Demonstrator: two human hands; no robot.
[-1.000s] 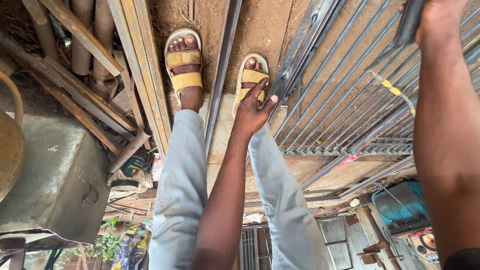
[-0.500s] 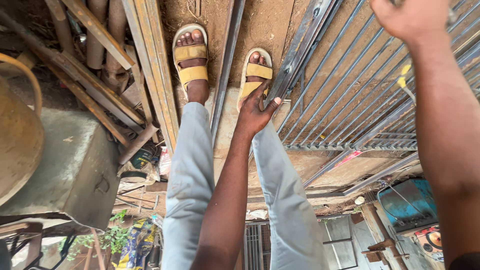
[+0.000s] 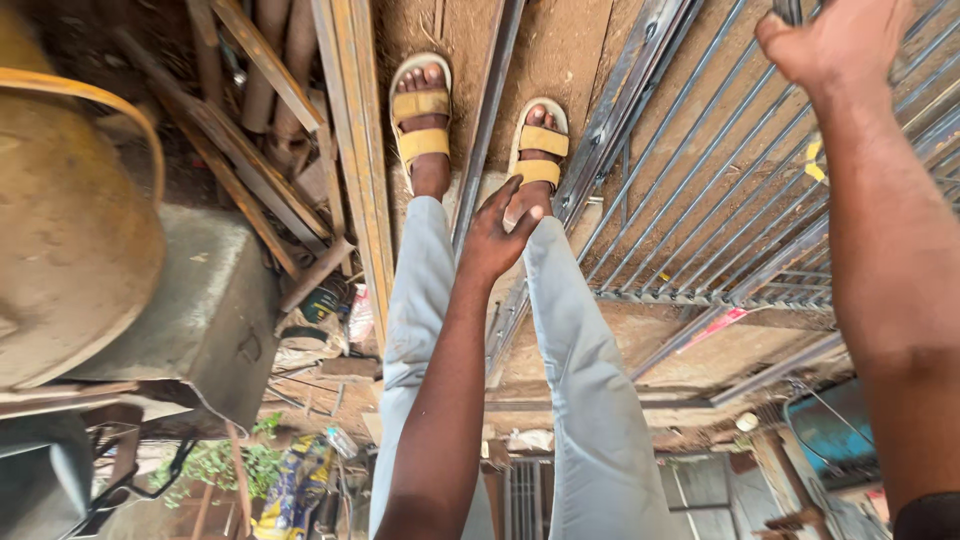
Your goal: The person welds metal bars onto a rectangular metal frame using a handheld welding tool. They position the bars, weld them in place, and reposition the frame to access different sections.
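Left hand: left hand [image 3: 500,235] is open with the fingers spread, held low between the shins. It clasps nothing.
Left hand contact: it sits over the near end of the long grey steel bar [image 3: 488,110]. Whether it touches the bar cannot be told.
Right hand: right hand [image 3: 840,40] is raised at the upper right with the fingers curled. A dark end shows just beside it at the frame edge. Whether it grips that cannot be told.
Bar position: it lies flat on the ground, running lengthwise between the two feet.
Grille position: the metal grille [image 3: 720,200] lies to the person's right, under the right forearm, with its frame edge beside the right foot.
State of work (judgement): the grille's thin rods already sit in their frame, so it looks largely put together. The long bar is loose and not yet taken up.
Feet: yellow sandals [image 3: 420,120], with pale grey trousers [image 3: 590,380] above them.
Surface: bare brown dirt floor [image 3: 560,50], dusty and uneven.
Left of the feet: yellow-painted steel lengths [image 3: 355,150] lie parallel to the bar. Beyond them is a heap of rusty offcuts [image 3: 250,90].
Far left: a large ochre drum [image 3: 70,230] rests on a grey block [image 3: 200,310].
Setting: an open-air metal yard with litter and weeds at the edges, and a blue container [image 3: 830,430] behind.
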